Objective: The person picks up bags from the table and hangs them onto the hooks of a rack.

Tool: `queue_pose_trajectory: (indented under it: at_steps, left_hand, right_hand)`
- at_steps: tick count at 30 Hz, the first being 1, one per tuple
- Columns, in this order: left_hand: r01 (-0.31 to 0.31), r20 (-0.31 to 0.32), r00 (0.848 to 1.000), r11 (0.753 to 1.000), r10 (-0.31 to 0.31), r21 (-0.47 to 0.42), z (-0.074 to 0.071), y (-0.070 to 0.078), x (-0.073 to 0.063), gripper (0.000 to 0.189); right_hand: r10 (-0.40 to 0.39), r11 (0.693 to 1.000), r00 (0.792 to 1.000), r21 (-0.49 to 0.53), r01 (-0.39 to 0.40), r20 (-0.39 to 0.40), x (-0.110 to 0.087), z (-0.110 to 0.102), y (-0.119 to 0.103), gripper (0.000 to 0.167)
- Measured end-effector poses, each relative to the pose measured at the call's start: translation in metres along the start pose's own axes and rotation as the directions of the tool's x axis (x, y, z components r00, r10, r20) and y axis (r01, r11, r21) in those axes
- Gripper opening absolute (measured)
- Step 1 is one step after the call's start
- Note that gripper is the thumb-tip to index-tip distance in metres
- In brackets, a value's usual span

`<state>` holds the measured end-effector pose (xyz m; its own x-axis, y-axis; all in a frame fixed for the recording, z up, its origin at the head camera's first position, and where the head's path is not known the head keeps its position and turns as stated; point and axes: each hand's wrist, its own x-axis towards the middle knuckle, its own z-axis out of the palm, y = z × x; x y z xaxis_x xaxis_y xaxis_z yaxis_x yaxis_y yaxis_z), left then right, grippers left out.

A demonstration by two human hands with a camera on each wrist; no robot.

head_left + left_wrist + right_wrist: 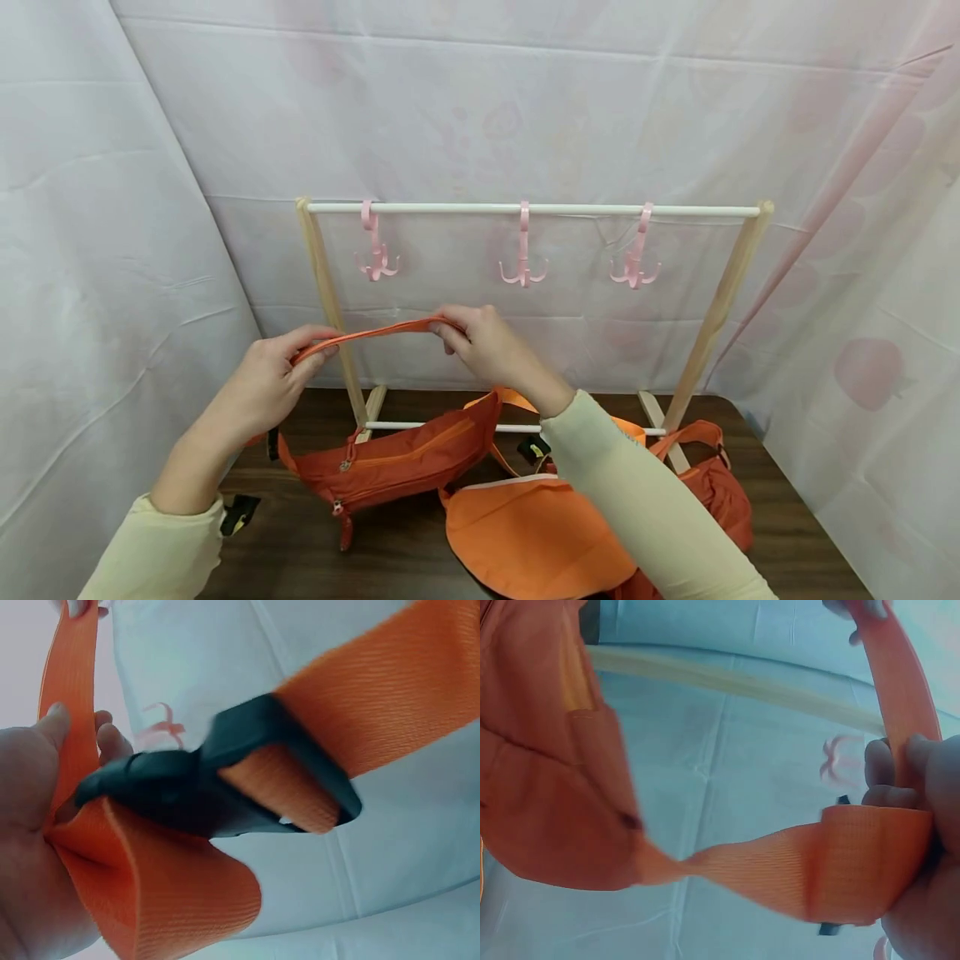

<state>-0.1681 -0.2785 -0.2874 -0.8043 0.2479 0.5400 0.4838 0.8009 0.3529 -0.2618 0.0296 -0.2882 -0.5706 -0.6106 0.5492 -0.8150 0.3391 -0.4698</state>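
Observation:
My left hand point(264, 385) pinches the orange strap point(382, 331) of a red-orange waist bag point(408, 465). A short way to the right, my right hand point(491, 346) pinches the same strap, which arches between the two hands. The bag hangs tilted below them, its zippers facing me. In the left wrist view a black plastic buckle point(217, 776) sits on the webbing beside the left hand, with a folded loop of strap under it. The right wrist view shows the bag's end point(562, 787) joined to a twisted length of webbing by the right hand.
A rack with wooden posts and a white top bar point(450, 208) carries three pink hooks point(523, 250). A bright orange waist bag point(536, 533) lies on the dark wooden table point(285, 550), partly behind the right sleeve. Another red bag point(720, 492) lies at the right.

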Motion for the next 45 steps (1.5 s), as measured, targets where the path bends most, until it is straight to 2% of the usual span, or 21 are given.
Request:
queue_pose_trajectory:
  at_steps: [3,11,18,27,37,45]
  left_hand:
    - [-0.043,-0.074,0.996,0.998,0.046,0.035,0.001,0.0,0.003,0.018]
    - [-0.055,-0.189,0.979,0.99,0.08,0.132,0.002,0.001,0.012,0.016]
    - [0.013,-0.247,0.969,0.988,0.026,0.156,0.002,0.003,0.022,0.013]
    - [0.047,-0.345,0.938,0.983,0.017,0.177,0.002,0.002,0.032,0.011]
    - [0.137,-0.389,0.92,0.973,-0.055,0.186,0.002,0.003,0.043,0.015]
    - [0.15,-0.416,0.908,0.966,-0.051,0.209,0.003,0.0,0.05,0.018]
  right_hand:
    - [-0.006,1.0,0.999,-0.024,0.005,-0.038,0.006,-0.002,0.003,0.015]
    - [-0.037,0.996,0.994,-0.081,0.029,-0.099,0.023,-0.007,0.006,0.018]
    - [-0.03,0.992,0.989,-0.123,0.012,-0.145,0.038,-0.011,0.006,0.017]
    - [0.026,0.981,0.985,-0.183,-0.058,-0.174,0.056,-0.016,0.005,0.017]
    - [0.054,0.972,0.981,-0.214,-0.094,-0.185,0.077,-0.018,0.007,0.019]
    - [0.066,0.966,0.978,-0.232,-0.112,-0.199,0.087,-0.019,0.009,0.019]
